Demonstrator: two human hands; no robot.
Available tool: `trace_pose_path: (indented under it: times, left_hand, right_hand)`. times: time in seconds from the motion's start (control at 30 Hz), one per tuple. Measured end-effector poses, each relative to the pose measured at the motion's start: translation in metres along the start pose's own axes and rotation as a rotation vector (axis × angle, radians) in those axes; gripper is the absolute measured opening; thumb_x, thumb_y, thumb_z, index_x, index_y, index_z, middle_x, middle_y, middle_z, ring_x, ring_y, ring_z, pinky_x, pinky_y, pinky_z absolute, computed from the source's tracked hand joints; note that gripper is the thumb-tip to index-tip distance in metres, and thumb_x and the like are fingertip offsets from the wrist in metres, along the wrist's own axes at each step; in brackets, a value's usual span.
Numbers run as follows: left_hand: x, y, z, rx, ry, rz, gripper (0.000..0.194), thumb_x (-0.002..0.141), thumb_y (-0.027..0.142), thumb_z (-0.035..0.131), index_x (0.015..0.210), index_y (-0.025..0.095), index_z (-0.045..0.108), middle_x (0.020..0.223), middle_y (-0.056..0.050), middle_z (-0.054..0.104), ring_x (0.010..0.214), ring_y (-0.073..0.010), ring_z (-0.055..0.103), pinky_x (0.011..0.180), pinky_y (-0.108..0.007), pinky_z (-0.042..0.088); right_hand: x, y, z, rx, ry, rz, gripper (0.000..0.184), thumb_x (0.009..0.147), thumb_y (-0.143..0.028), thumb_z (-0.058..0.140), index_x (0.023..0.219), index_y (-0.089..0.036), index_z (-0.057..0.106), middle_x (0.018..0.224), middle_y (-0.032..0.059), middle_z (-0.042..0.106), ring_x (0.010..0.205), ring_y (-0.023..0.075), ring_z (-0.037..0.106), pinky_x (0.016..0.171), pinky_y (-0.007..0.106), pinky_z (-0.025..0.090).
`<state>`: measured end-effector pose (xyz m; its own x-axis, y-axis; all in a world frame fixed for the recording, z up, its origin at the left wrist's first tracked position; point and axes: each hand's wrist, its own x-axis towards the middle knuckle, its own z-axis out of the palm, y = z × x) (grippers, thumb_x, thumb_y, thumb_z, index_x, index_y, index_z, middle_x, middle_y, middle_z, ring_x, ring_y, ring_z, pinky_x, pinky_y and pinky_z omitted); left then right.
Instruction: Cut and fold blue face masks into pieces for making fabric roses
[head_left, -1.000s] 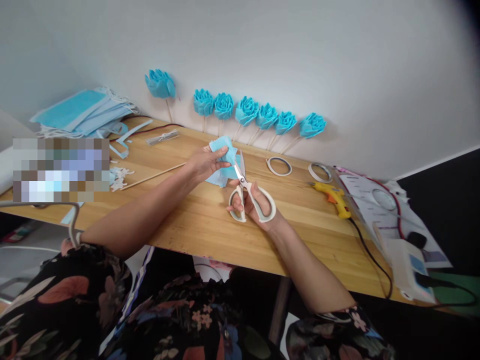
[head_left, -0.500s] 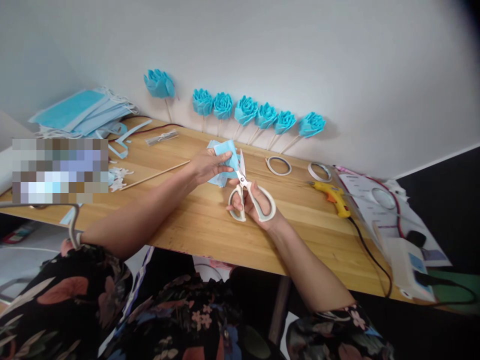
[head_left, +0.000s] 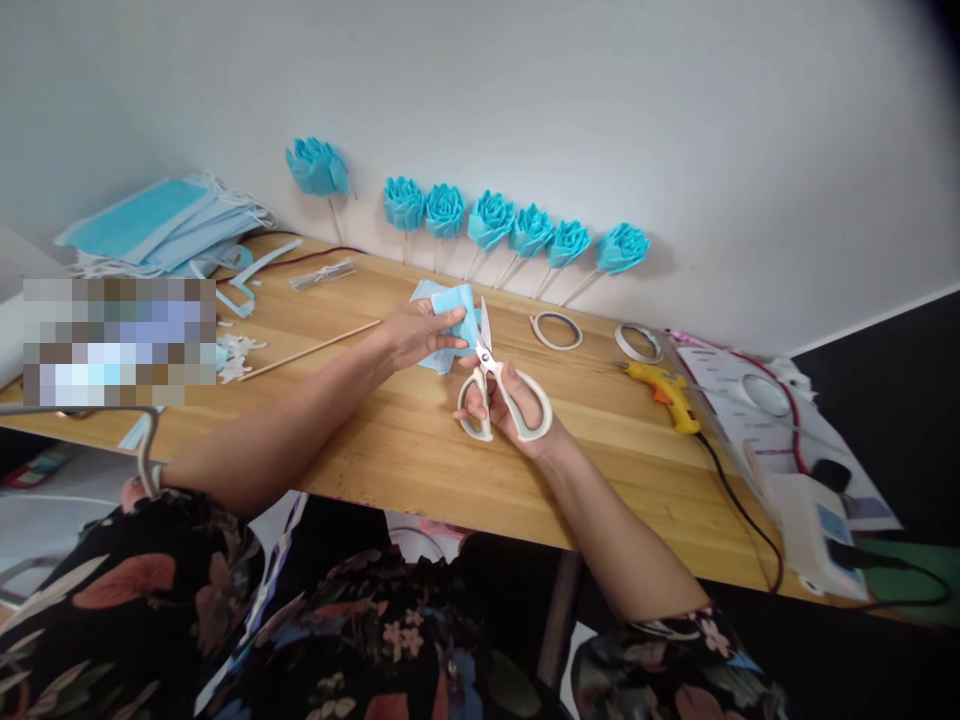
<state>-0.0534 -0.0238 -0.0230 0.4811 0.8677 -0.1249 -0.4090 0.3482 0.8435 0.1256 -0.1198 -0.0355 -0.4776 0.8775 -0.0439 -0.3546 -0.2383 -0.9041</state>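
My left hand (head_left: 414, 335) pinches a folded piece of light blue mask fabric (head_left: 454, 304) just above the wooden table (head_left: 390, 440). My right hand (head_left: 504, 405) is closed through the white handles of a pair of scissors (head_left: 499, 390). The scissor blades point up and away, and lie against the right edge of the blue fabric. A thin wooden stick (head_left: 311, 349) lies on the table to the left of my left hand.
Several blue fabric roses on sticks (head_left: 491, 222) lean against the white wall. A stack of blue face masks (head_left: 161, 225) sits far left. Two tape rings (head_left: 556, 330) (head_left: 639, 342), a yellow glue gun (head_left: 667, 393) with a black cord and a white power strip (head_left: 814, 535) lie to the right.
My left hand has turned and shifted the blue fabric slightly between the frames. The scissor blades have come closer together at the fabric's edge. My right hand stays in place.
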Motion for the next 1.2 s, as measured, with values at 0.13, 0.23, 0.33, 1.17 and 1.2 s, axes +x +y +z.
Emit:
trace_pose_path:
  times: [0.13, 0.23, 0.33, 1.17, 1.2]
  left_hand:
    - [0.001, -0.007, -0.002, 0.012, -0.082, 0.000, 0.023, 0.085, 0.016, 0.074, 0.107, 0.008, 0.070, 0.075, -0.006, 0.074, 0.062, -0.0127, 0.070, 0.064, -0.023, 0.060]
    - [0.003, -0.013, -0.003, 0.001, -0.120, 0.020, 0.028, 0.082, 0.019, 0.078, 0.107, 0.008, 0.070, 0.075, -0.006, 0.074, 0.063, -0.0148, 0.071, 0.066, -0.026, 0.061]
    - [0.004, -0.015, -0.004, -0.003, -0.120, 0.029, 0.024, 0.082, 0.021, 0.079, 0.099, 0.007, 0.070, 0.078, -0.008, 0.075, 0.066, -0.0169, 0.073, 0.069, -0.028, 0.062]
    - [0.007, -0.015, -0.010, 0.063, -0.101, 0.042, 0.029, 0.082, 0.025, 0.080, 0.099, 0.004, 0.071, 0.080, -0.011, 0.076, 0.065, -0.0147, 0.072, 0.066, -0.023, 0.060]
    - [0.007, -0.015, -0.010, 0.060, -0.092, 0.044, 0.027, 0.082, 0.024, 0.080, 0.098, 0.005, 0.071, 0.080, -0.011, 0.076, 0.064, -0.0143, 0.072, 0.065, -0.022, 0.060]
  right_hand:
    - [-0.001, -0.001, 0.000, -0.006, 0.010, -0.012, 0.055, 0.083, -0.069, 0.063, 0.110, -0.020, 0.065, 0.064, -0.0037, 0.058, 0.058, 0.0115, 0.051, 0.073, 0.036, 0.060]
    - [0.000, 0.000, 0.001, -0.013, 0.026, -0.027, 0.055, 0.083, -0.068, 0.063, 0.109, -0.020, 0.066, 0.064, -0.0033, 0.057, 0.058, 0.0120, 0.051, 0.072, 0.035, 0.059]
    - [0.002, 0.002, 0.002, -0.001, 0.047, -0.051, 0.056, 0.082, -0.071, 0.062, 0.108, -0.021, 0.066, 0.066, -0.0027, 0.056, 0.059, 0.0125, 0.051, 0.069, 0.034, 0.058]
    - [0.000, 0.004, 0.009, 0.017, 0.216, -0.051, 0.060, 0.080, -0.072, 0.063, 0.104, -0.018, 0.068, 0.056, -0.0079, 0.049, 0.044, 0.0062, 0.042, 0.053, 0.025, 0.051]
    - [0.000, 0.003, 0.010, 0.016, 0.216, -0.052, 0.059, 0.080, -0.072, 0.064, 0.103, -0.017, 0.068, 0.056, -0.0079, 0.049, 0.044, 0.0059, 0.041, 0.052, 0.025, 0.051]
